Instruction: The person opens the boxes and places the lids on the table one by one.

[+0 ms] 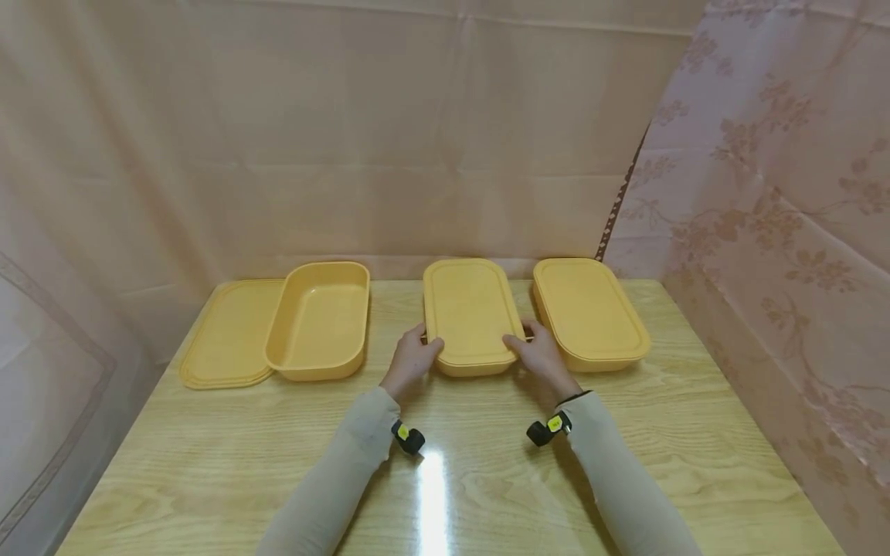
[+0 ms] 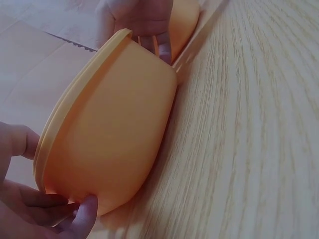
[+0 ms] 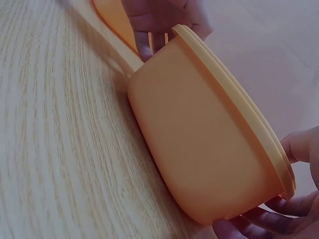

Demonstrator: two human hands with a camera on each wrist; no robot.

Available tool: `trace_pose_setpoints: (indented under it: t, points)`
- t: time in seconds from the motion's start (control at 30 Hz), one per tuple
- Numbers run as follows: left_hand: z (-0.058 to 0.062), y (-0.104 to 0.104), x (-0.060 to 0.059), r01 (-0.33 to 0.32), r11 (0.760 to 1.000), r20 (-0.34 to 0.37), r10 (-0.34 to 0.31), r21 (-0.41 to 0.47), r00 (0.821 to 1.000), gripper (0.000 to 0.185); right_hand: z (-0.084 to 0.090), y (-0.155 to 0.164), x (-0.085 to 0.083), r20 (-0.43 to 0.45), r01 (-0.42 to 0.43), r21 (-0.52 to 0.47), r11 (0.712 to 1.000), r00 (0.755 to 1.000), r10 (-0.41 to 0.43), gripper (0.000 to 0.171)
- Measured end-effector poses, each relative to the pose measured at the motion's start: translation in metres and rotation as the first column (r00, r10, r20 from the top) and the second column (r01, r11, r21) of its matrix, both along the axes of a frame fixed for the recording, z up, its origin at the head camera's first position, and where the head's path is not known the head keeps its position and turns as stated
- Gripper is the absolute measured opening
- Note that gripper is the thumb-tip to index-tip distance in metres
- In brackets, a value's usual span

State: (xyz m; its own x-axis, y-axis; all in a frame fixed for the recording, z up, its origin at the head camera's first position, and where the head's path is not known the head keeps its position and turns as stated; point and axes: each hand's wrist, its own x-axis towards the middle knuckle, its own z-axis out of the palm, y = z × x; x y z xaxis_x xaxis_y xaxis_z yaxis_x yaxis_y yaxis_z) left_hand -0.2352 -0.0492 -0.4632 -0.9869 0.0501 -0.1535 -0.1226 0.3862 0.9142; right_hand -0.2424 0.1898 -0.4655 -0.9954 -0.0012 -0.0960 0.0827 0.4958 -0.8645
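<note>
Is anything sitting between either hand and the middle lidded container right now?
Nothing visible does. The left hand and right hand already grip the near corners of the middle lidded container, thumbs on the lid rim, fingers against the wall. The right lidded container stands close beside the right hand, with only a narrow gap.

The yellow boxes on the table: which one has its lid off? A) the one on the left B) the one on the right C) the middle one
A: the left box is open with its lid lying flat beside it, while the middle box, held by both hands, and the right box are covered.
</note>
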Motion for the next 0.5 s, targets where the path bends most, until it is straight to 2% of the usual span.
trace_pose_setpoints:
  t: [0.23,0.5]
  points:
    - [0.0004,0.0025,-0.0006,0.013,1.0,-0.021,-0.014,-0.009,1.0,0.042,0.0006,0.0025,0.0026,0.007,0.022,-0.014,1.0,1.0,-0.022,0.048]
    - [-0.001,0.0074,0.0001,0.023,1.0,-0.034,-0.022,0.02,0.999,0.041,0.0,0.0064,0.0075,0.006,0.038,-0.045,0.998,0.999,-0.037,0.048]
